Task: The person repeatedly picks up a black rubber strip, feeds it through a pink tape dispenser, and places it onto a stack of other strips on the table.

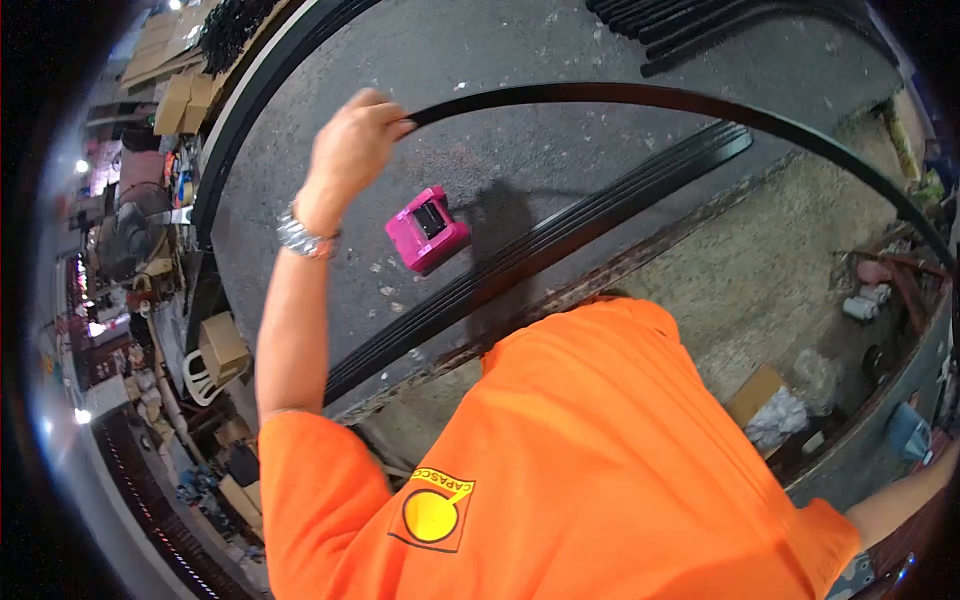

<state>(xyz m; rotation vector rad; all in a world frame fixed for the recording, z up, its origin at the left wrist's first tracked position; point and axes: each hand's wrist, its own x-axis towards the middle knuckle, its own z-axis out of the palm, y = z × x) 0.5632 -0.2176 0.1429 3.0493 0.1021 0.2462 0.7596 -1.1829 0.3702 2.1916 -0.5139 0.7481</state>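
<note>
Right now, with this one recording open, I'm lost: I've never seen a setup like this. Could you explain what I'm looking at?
There is no machine here. A person in a bright orange short-sleeved shirt works with bare hands, and the single picture comes from a camera on their head, looking forward and down. The wide lens makes straight things look bent.

The left hand grips the end of a long, thin black strip, which arcs across to the right edge. The right forearm runs out of the picture, so its hand is hidden.

On the grey, speckled worktop sit a bright pink box-shaped object with a black middle and, nearer the body, a bundle of long black strips. More black lengths lie at the far right.
</note>
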